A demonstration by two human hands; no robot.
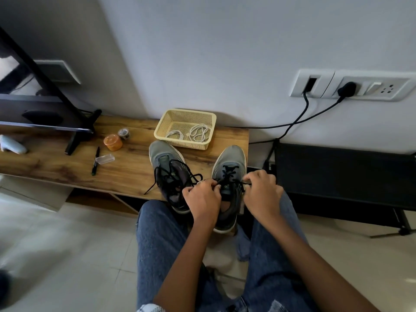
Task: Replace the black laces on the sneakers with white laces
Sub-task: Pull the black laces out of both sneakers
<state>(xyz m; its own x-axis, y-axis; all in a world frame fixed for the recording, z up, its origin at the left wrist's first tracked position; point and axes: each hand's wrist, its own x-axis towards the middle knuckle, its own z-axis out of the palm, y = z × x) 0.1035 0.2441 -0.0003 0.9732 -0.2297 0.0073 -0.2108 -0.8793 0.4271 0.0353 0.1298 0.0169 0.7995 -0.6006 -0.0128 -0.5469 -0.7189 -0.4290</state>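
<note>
Black laces of the right-hand grey mesh sneaker pinched at the top eyelets by both hands. Left hand curled, grip narrow on the strand at the tongue; right hand curled on the other strand at the shoe's outer side, though hard to tell exactly which fingers pinch, knuckles hiding the tips. Still crossed through the lower eyelets of that shoe, so barely unthreaded, if at all. Heel of that sneaker hanging off the near edge of the wooden table, toe pointing to the wall.

Just beside it, the left-hand grey sneaker, its black lace untied and loosened, ends trailing onto the table, yet apparently still threaded.

Further back, touching neither shoe, a cream perforated plastic basket with two coiled white laces lying inside, untouched.

Judged early in the task: knots undone, no black lace fully out, no white lace fitted. Left to do: both black laces out, both white ones threaded and tied.

Off to the left on the table: an orange lidded jar, a black marker pen, a clear plastic case.
</note>
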